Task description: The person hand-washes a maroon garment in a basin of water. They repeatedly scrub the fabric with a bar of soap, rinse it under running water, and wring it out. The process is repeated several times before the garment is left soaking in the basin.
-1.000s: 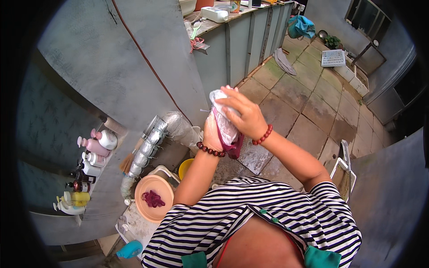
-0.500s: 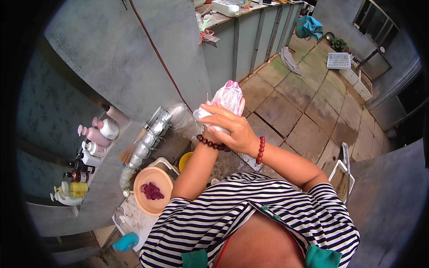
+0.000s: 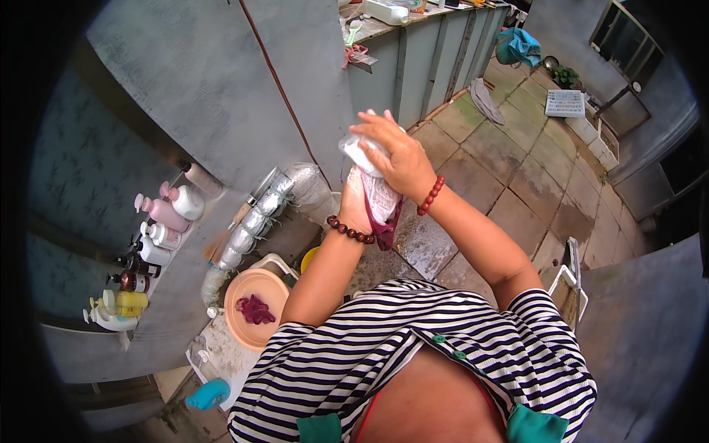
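Note:
A wet white and maroon cloth [image 3: 382, 201] lies over my left hand [image 3: 355, 204], its maroon edge hanging down past the wrist. Most of the left fingers are hidden by the cloth and the other hand. Above it, my right hand [image 3: 405, 156] is curved over a smooth white object [image 3: 362, 155], pressing it against the cloth's far end. What this white object is I cannot make out. Below on the left, a peach basin [image 3: 230, 314] contains a crumpled maroon cloth [image 3: 255, 309].
Pump bottles, among them a pink bottle [image 3: 164, 213], line a shelf at left. A foil-wrapped pipe [image 3: 247, 230] bends beside a brush [image 3: 218, 245]. A blue bottle [image 3: 209, 395] is at lower left. A cluttered counter [image 3: 378, 35] stands ahead; paving [image 3: 509, 162] stretches right.
My right hand has slid up and away along the cloth with the white object. More of the cloth and its maroon edge now shows over my left hand. The view has shifted slightly.

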Available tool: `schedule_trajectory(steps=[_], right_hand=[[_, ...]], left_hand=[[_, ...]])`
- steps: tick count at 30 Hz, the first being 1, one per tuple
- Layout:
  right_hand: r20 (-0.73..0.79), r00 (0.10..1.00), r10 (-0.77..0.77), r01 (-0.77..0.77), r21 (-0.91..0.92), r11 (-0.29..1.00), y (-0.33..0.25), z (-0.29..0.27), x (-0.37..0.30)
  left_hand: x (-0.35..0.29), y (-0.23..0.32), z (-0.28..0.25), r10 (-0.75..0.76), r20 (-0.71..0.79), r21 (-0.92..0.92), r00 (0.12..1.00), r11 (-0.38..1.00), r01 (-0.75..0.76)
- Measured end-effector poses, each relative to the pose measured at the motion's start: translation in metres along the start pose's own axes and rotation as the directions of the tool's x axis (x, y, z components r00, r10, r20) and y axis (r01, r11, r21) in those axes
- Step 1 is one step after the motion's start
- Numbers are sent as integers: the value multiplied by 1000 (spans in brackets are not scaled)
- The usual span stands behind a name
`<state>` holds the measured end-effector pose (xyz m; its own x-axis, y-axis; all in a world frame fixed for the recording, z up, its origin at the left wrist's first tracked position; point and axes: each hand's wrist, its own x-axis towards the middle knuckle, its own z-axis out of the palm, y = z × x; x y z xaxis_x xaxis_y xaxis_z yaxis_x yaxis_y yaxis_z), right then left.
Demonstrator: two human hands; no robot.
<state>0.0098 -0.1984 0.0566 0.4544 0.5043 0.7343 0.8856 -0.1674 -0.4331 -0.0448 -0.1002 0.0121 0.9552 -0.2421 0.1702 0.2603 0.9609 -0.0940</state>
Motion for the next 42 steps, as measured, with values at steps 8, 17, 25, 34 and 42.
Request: schedule_trajectory(steps=[8, 17, 25, 34, 42], right_hand=[[114, 992, 48, -28, -174, 984, -31, 15, -39], [307, 835, 457, -467, -45, 883, -35, 38, -4], [579, 726, 371, -646, 390, 656, 0, 53, 14], [332, 789, 517, -611, 329, 720, -1, 50, 55], [283, 803, 524, -591, 487, 643, -4, 70, 70]], left_hand=[[-16, 8, -10, 240, -239, 489, 941, 867, -97], [-39, 16, 18, 412, -424, 793, 806, 598, 112], [-46, 36, -30, 424, -316, 828, 849, 560, 29], [-66, 53, -6, 488, -376, 847, 788, 527, 78], [-76, 83, -20, 468, -357, 830, 808, 556, 44]])
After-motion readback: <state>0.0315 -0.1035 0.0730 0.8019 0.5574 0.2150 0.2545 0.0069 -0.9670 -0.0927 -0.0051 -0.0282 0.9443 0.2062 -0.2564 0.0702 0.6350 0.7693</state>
